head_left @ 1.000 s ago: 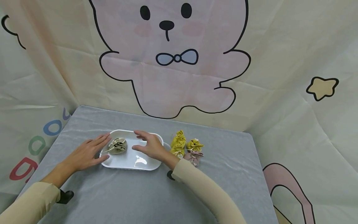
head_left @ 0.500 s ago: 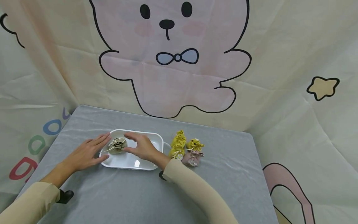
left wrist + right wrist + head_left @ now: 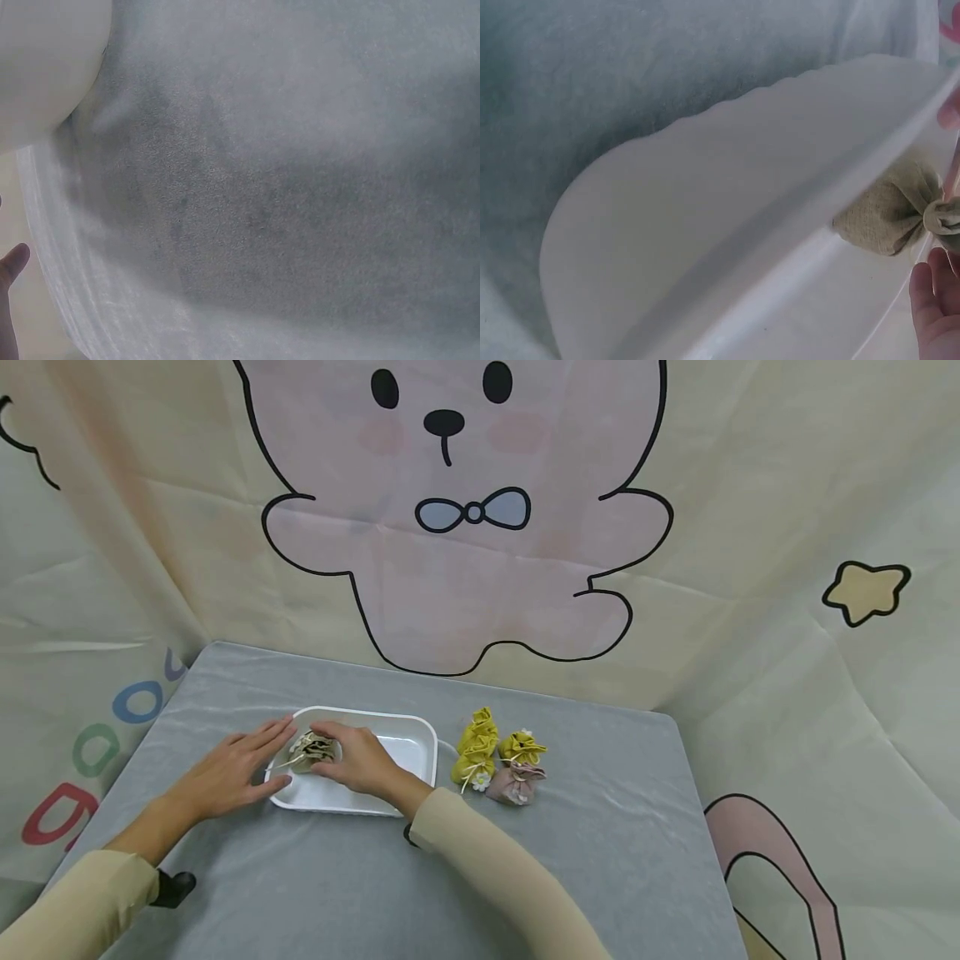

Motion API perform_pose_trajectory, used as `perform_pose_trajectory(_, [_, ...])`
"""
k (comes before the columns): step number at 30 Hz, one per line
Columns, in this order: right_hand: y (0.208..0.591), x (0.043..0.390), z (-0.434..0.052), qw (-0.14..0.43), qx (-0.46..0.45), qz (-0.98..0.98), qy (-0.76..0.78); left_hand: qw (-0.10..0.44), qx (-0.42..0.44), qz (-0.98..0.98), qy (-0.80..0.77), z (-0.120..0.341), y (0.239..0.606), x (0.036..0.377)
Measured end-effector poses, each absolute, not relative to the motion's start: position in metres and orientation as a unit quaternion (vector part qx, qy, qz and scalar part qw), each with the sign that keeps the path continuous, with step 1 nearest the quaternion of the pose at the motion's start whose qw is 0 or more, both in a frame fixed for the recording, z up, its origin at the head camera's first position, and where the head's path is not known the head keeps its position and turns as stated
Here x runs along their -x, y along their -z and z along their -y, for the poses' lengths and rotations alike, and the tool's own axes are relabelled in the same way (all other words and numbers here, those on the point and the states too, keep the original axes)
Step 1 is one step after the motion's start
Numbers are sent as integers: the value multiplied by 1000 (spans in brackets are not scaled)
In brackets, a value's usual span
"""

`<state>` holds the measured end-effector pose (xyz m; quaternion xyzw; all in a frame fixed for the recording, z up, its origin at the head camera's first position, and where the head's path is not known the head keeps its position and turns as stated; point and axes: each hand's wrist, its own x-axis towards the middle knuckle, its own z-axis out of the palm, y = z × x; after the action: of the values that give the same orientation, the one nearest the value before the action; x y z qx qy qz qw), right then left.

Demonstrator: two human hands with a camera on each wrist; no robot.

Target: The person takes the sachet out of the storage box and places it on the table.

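Observation:
A small greyish-green cloth drawstring pouch (image 3: 310, 752) lies at the left end of a white tray (image 3: 405, 727). My left hand (image 3: 238, 770) rests at the tray's left end, fingers extended along the rim and thumb at the front corner. Reaching over the tray from the right, my right hand (image 3: 358, 760) has thumb and fingers spread apart beside the pouch. In the right wrist view the pouch (image 3: 889, 214) shows its gathered neck, and the right hand's fingertips (image 3: 924, 289) are close beside it. Only a thumb (image 3: 13, 262) shows at the edge in the left wrist view.
Right of the tray sit yellow pouches (image 3: 477, 747), another yellow pouch (image 3: 521, 747) and a pinkish pouch (image 3: 516, 783). A grey cloth covers the table (image 3: 315, 877). Behind it hangs a curtain (image 3: 750, 485) with a printed bear.
My right hand has moved left across the tray to the side of the greyish-green pouch. The left hand, the tray and the pouches have stayed in place.

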<state>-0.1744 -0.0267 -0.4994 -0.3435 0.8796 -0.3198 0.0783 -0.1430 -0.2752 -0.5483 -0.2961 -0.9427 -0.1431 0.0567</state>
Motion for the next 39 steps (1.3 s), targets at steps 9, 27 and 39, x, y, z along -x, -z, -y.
perform_pose_trajectory(9, [503,175,35,82,329,-891,303,73,305,938,149,276,551,143])
perform_pose_trajectory(27, [512,175,37,45,321,-892,315,77,305,937,153,276,552,143])
perform_pose_trajectory(39, [508,175,34,25,325,-883,337,79,301,938,151,276,551,143])
